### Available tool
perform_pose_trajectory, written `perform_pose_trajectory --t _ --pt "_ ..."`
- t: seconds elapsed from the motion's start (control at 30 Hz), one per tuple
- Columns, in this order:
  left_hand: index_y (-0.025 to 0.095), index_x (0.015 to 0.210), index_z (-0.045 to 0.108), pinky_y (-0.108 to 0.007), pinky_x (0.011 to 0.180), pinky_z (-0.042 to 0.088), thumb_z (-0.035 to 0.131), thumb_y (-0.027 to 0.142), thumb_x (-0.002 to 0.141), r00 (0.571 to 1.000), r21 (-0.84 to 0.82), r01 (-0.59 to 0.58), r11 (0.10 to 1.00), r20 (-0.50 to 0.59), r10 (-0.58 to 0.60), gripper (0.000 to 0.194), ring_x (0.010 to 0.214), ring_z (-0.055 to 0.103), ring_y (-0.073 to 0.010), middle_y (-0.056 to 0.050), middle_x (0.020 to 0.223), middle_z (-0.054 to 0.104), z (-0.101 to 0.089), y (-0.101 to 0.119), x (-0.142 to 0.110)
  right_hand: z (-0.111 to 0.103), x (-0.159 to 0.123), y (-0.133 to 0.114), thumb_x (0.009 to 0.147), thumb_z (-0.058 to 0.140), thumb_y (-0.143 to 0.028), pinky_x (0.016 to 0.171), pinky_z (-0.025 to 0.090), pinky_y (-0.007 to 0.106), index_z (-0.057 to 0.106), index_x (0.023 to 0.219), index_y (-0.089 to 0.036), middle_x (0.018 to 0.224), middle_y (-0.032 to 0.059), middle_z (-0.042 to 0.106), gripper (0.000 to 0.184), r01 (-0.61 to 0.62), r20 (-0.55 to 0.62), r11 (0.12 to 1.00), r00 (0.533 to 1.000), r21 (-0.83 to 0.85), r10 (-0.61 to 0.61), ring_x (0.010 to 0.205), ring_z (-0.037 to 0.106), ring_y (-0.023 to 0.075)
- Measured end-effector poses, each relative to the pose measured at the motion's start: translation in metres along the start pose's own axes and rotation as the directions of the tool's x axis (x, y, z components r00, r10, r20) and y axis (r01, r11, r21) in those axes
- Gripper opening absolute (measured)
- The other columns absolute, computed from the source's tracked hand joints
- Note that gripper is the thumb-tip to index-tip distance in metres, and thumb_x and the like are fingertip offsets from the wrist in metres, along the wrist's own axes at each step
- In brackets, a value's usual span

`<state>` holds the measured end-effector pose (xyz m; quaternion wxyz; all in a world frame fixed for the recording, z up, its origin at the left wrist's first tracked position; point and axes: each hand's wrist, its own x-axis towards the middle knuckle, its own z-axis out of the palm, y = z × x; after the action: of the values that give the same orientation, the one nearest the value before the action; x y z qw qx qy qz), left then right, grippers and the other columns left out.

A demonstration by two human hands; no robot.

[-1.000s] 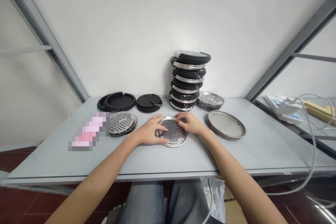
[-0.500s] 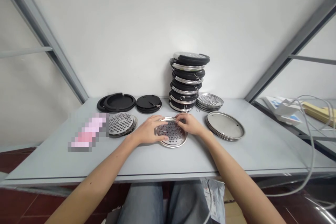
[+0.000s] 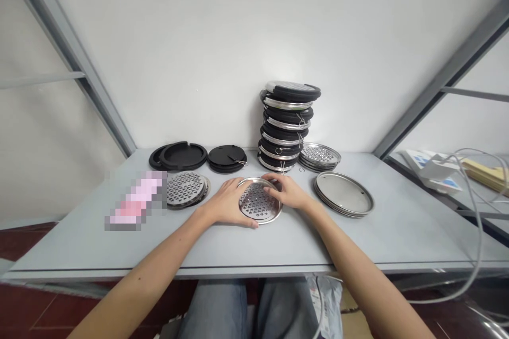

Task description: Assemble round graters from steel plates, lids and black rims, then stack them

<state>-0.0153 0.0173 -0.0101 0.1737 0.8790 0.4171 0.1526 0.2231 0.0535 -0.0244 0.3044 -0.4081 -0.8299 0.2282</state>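
Observation:
A round, rimmed metal plate with a perforated, grater-like disc in it lies on the table in front of me. My left hand curves around the plate's left side, its thumb along the near rim and its fingers at the far rim. On the upper right rim, my right hand grips the plate, its thumb bent over the disc and its fingers at the far edge. To the left sits a pile of loose perforated discs. On the right, several smooth metal plates are stacked.
Behind my hands rises a tall stack of black and silver round assemblies with wire clips. Perforated rimmed plates lie beside it. Black lids and black rings are at the back left. A white cable hangs at the right.
My left hand has shifted its thumb from over the disc down to the near rim. My right thumb has moved inward over the disc. The view has shifted slightly.

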Motion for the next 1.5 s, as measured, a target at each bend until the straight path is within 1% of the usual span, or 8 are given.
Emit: perform_pose_trajectory --t 0.13,0.3,0.4,0.5,0.8,0.97,1.17,1.5 --pt "0.025 0.143 0.032 -0.05 0.107 0.032 0.078 0.068 0.047 0.999 0.018 0.008 1.0 -0.041 -0.007 0.114 0.129 0.036 -0.0395 -0.013 0.14 0.039 -0.002 -0.001 0.001 0.002 0.0 0.0 0.081 0.06 -0.028 0.089 0.047 0.037 0.058 0.116 -0.015 0.111 0.0095 0.067 0.037 0.019 -0.007 0.999 1.0 0.027 -0.018 0.099 0.062 0.023" --pt "0.024 0.141 0.035 -0.051 0.109 0.029 0.078 0.068 0.048 0.992 0.048 0.036 0.998 -0.119 -0.03 0.112 0.132 0.031 -0.0409 -0.014 0.144 0.033 0.001 -0.009 0.003 0.004 0.0 0.005 0.083 0.059 -0.032 0.088 0.049 0.039 0.055 0.119 -0.016 0.116 0.0116 0.064 0.04 -0.008 -0.05 1.0 0.999 0.009 0.009 0.102 0.061 0.0239" --pt "0.025 0.14 0.038 -0.05 0.107 0.032 0.078 0.066 0.049 0.988 0.043 0.062 0.997 -0.142 -0.055 0.108 0.129 0.036 -0.0396 -0.013 0.143 0.035 0.003 -0.013 0.004 0.004 0.0 0.006 0.083 0.058 -0.032 0.089 0.048 0.04 0.055 0.12 -0.016 0.116 0.0123 0.064 0.04 -0.002 -0.069 1.0 0.998 -0.028 0.0 0.104 0.06 0.0246" --pt "0.026 0.139 0.04 -0.051 0.106 0.033 0.078 0.067 0.051 0.99 0.029 0.067 0.997 -0.129 -0.063 0.104 0.127 0.038 -0.0392 -0.012 0.141 0.038 0.005 -0.016 0.005 0.004 0.0 0.005 0.083 0.059 -0.031 0.091 0.048 0.041 0.057 0.119 -0.017 0.116 0.0123 0.064 0.039 0.025 -0.066 0.998 0.997 -0.064 -0.029 0.104 0.061 0.0252" --pt "0.023 0.145 0.034 -0.053 0.112 0.022 0.066 0.075 0.061 0.991 0.017 0.126 0.992 -0.045 -0.125 0.104 0.14 0.018 -0.0408 -0.016 0.153 0.022 0.01 -0.018 0.004 0.004 0.0 0.007 0.084 0.058 -0.031 0.093 0.045 0.04 0.06 0.113 -0.015 0.112 0.0126 0.065 0.033 0.054 -0.034 0.991 0.998 -0.119 -0.059 0.102 0.06 0.025" --pt "0.024 0.144 0.035 -0.054 0.112 0.022 0.068 0.073 0.06 0.991 -0.002 0.126 0.992 -0.042 -0.125 0.103 0.141 0.018 -0.0405 -0.015 0.154 0.022 0.01 -0.019 0.005 0.004 0.001 0.006 0.085 0.056 -0.03 0.093 0.045 0.04 0.063 0.106 -0.017 0.11 0.0107 0.066 0.026 0.066 -0.032 0.991 0.997 -0.114 -0.07 0.101 0.06 0.0238" --pt "0.026 0.142 0.039 -0.051 0.113 0.022 0.065 0.071 0.068 0.993 -0.006 0.101 0.995 -0.06 -0.101 0.09 0.142 0.018 -0.0374 -0.013 0.155 0.021 0.01 -0.023 0.004 0.004 0.001 0.01 0.084 0.057 -0.029 0.093 0.045 0.039 0.064 0.105 -0.017 0.111 0.0111 0.065 0.024 0.035 -0.047 0.99 0.998 -0.137 -0.042 0.102 0.06 0.0239" --pt "0.021 0.144 0.033 -0.049 0.113 0.022 0.061 0.072 0.07 0.99 0.009 0.138 0.99 -0.037 -0.137 0.094 0.143 0.016 -0.0361 -0.017 0.156 0.016 0.01 -0.023 0.003 0.002 0.001 0.012 0.085 0.055 -0.028 0.088 0.047 0.037 0.065 0.102 -0.017 0.108 0.0105 0.066 0.022 0.03 -0.058 0.991 0.998 -0.131 -0.038 0.098 0.061 0.0228"
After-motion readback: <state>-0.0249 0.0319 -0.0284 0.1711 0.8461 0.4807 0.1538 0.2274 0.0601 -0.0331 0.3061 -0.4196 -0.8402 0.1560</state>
